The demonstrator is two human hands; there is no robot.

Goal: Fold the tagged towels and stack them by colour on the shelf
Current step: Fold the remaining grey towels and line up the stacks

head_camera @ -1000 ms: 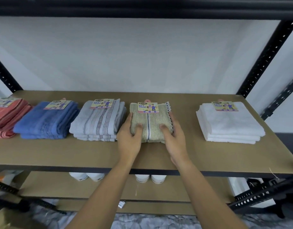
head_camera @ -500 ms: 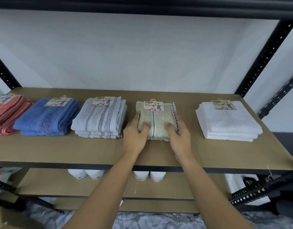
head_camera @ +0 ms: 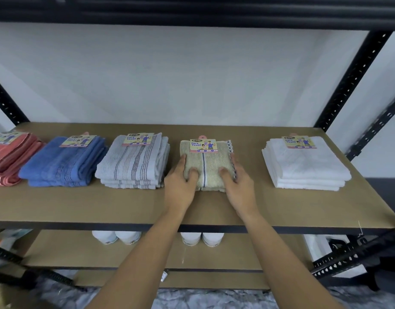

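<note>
On the shelf (head_camera: 192, 208), centre: a folded beige towel (head_camera: 206, 166) is laid flat, with its card tag (head_camera: 203, 145) at the far edge and a dark stripe run down its middle.
Left hand (head_camera: 179, 186): the thumb is pressed on the towel's top near the front, and the fingers (head_camera: 181, 160) are laid along its left edge, so the towel is gripped at that side.
Right hand (head_camera: 239, 186): the grip is mirrored, with the thumb on top and the fingers (head_camera: 235, 161) wrapped along the right edge by a checked border.
Left of the beige towel: a grey striped stack (head_camera: 134, 166) is set just beside it, then a blue stack (head_camera: 62, 161), then a coral stack (head_camera: 9, 159) cut off by the frame edge.
Right of it: a white stack (head_camera: 303, 166) is placed well apart.
Tags: one card is seen on top of each stack.
Lower shelf: white containers (head_camera: 192, 238) are partly seen beneath the board.
</note>
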